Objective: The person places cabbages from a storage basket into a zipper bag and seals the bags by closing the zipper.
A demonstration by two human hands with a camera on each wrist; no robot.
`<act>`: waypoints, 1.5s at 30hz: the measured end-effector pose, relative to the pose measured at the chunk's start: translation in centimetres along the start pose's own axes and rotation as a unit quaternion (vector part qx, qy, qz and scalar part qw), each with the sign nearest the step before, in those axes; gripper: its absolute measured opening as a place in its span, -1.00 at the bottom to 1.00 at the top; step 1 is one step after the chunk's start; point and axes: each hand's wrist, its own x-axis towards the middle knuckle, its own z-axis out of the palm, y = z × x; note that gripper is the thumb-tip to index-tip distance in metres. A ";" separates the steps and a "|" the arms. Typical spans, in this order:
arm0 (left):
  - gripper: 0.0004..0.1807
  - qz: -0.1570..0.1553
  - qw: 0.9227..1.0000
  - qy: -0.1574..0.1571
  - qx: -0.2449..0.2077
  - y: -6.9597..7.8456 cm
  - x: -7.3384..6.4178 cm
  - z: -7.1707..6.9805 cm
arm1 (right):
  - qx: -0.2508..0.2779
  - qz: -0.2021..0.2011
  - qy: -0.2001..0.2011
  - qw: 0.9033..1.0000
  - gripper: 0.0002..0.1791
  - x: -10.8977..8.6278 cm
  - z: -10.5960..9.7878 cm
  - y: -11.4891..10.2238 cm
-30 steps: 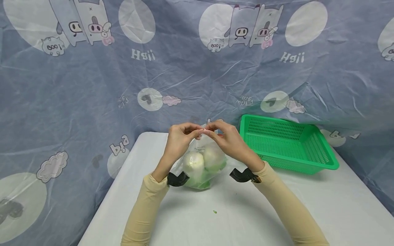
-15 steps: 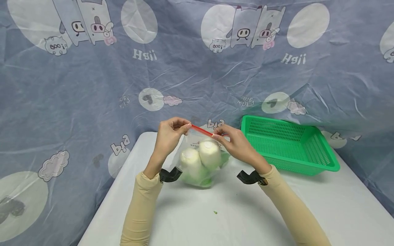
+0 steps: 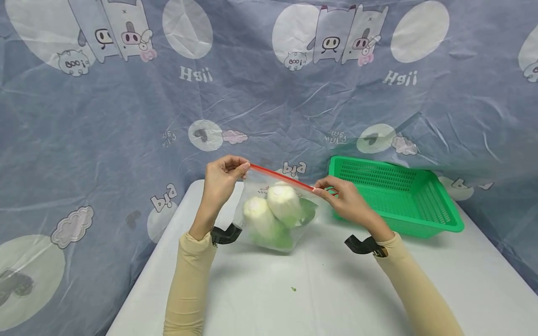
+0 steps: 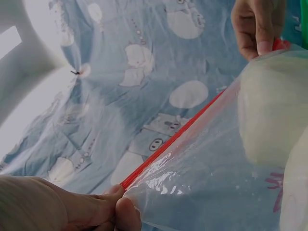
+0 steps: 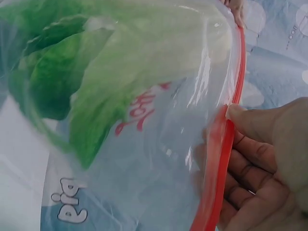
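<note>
A clear zip bag with a red zip strip along its top hangs between both hands. Inside it show two pale, green-leaved vegetables that look like bok choy, white bases up. My left hand pinches the left top corner of the bag between thumb and fingers. Lower and to the right, my right hand pinches the red strip partway along. In the right wrist view the thumb presses the strip from one side, with the fingers behind it. Red print and green leaves show through the plastic.
A green plastic basket with slotted walls stands at the right back of the white table. A small green scrap lies near the front. Behind the table hangs a blue-grey patterned cloth.
The hands were together at the bag's top and have drawn apart. My right hand has slid right along the red strip, my left hand has moved left, and the strip is now stretched straight.
</note>
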 end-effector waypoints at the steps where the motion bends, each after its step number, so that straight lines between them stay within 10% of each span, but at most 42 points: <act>1: -0.79 -0.001 1.000 0.003 -0.002 0.0 0.0 0.0 | -0.001 0.001 0.001 1.000 -0.92 -0.2 -0.1 0.3; 18: -0.72 0.003 0.998 0.061 -0.008 -0.9 0.7 -2.3 | 0.020 0.053 -0.019 0.998 -0.78 -1.1 -1.5 3.5; 27: -0.76 0.085 0.985 0.145 0.028 -1.8 1.3 -2.7 | 0.254 0.119 -0.001 0.960 -0.64 4.0 1.8 4.0; 31: -0.84 0.048 0.989 0.094 0.108 -1.3 0.9 -3.0 | 0.271 0.136 0.032 0.952 -0.60 5.1 3.4 5.4; 35: -0.92 -0.005 0.981 -0.051 0.186 -0.6 0.0 -2.9 | 0.155 0.162 0.055 0.973 -0.64 4.4 5.2 7.2; 37: -0.94 -0.013 0.965 -0.167 0.200 -0.2 -0.7 -2.5 | 0.098 0.171 0.050 0.979 -0.71 3.8 6.1 7.8; 39: -0.98 -0.007 0.930 -0.298 0.215 0.2 -1.6 -1.5 | 0.059 0.167 0.036 0.983 -0.79 3.1 6.9 8.3; 42: -0.95 0.009 0.848 -0.472 0.241 0.3 -3.2 1.8 | 0.035 0.154 0.014 0.987 -0.86 2.1 7.9 8.8; 45: -0.86 0.028 0.766 -0.572 0.293 -0.4 -5.0 6.3 | 0.011 0.139 -0.003 0.990 -0.88 1.1 8.9 9.2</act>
